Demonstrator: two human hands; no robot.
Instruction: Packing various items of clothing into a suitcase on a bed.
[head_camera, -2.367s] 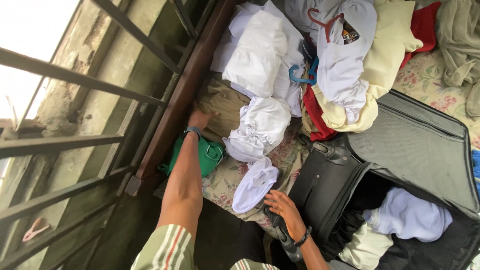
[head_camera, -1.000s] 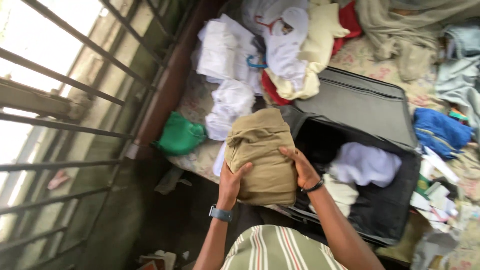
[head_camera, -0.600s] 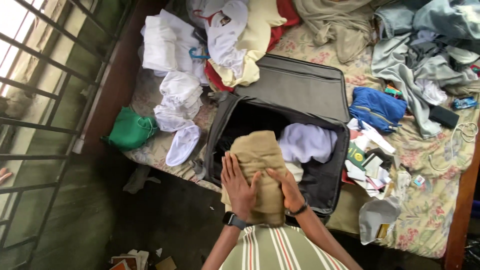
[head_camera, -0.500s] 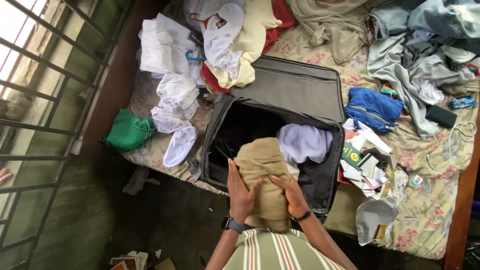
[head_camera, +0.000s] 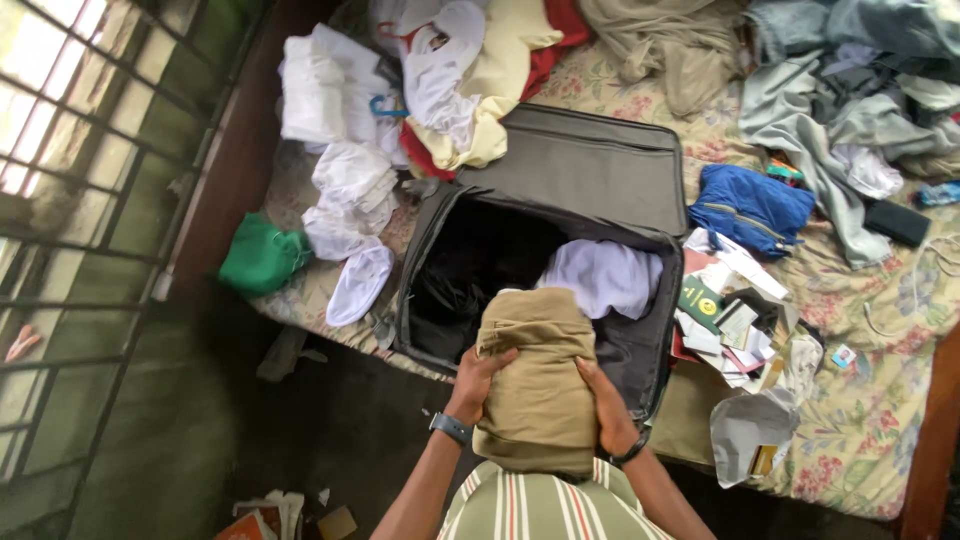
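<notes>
Lying open on a flowered bed (head_camera: 880, 400), a black suitcase (head_camera: 640, 345) has a folded khaki garment (head_camera: 537, 385) over its near edge, the left hand (head_camera: 478, 378) and right hand (head_camera: 604, 410) gripping its sides, fingers curled against the cloth.

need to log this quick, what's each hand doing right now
Left hand: closed on the left side of the folded khaki garment.
Right hand: closed on its right side.

Left hand (head_camera: 478, 378): was pressed flat, fingers spread forward, wrist banded by a watch.
Right hand (head_camera: 606, 405): was cupped inward, palm facing left, a dark band worn at the wrist.
Forearms: were angled up and inward, close together.
</notes>
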